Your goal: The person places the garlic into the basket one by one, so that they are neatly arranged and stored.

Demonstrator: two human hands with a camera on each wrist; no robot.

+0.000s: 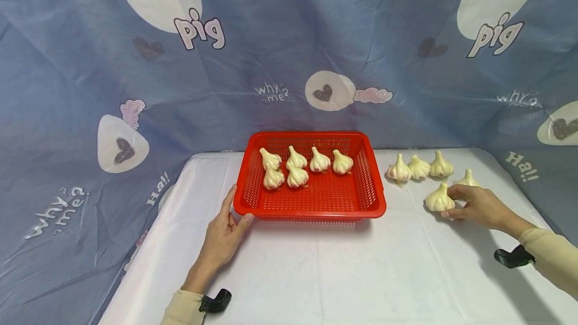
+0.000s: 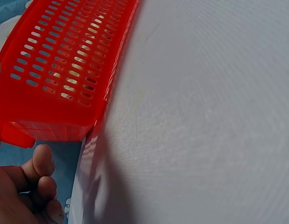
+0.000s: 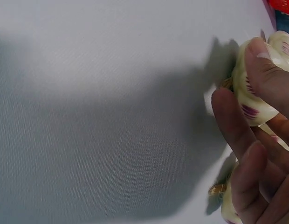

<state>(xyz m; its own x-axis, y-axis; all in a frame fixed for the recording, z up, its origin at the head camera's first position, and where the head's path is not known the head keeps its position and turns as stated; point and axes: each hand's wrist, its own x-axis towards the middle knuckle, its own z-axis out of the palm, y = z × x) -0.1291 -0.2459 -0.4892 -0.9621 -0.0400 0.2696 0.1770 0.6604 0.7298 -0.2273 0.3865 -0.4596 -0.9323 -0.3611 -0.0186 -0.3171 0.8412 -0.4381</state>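
My left hand (image 1: 222, 238) holds the near left corner of a red plastic basket (image 1: 307, 213), thumb at the front rim and index finger along the left side. In the left wrist view its other fingers (image 2: 44, 161) curl loosely below the corner. Several cream garlic bulbs (image 1: 297, 176) with purplish streaks lie in the basket's left and back part. On the right, my right hand (image 1: 485, 207) grips a garlic bulb (image 1: 438, 199) between thumb and fingers, its stem upward. Another garlic bulb (image 1: 469, 178) sits just behind that hand, partly hidden.
Three more garlic bulbs (image 1: 418, 167) stand in a row right of the basket, near the back edge. A white cloth (image 1: 316, 275) covers the table. Behind it hangs a blue printed curtain (image 1: 262, 54), which also runs along both sides.
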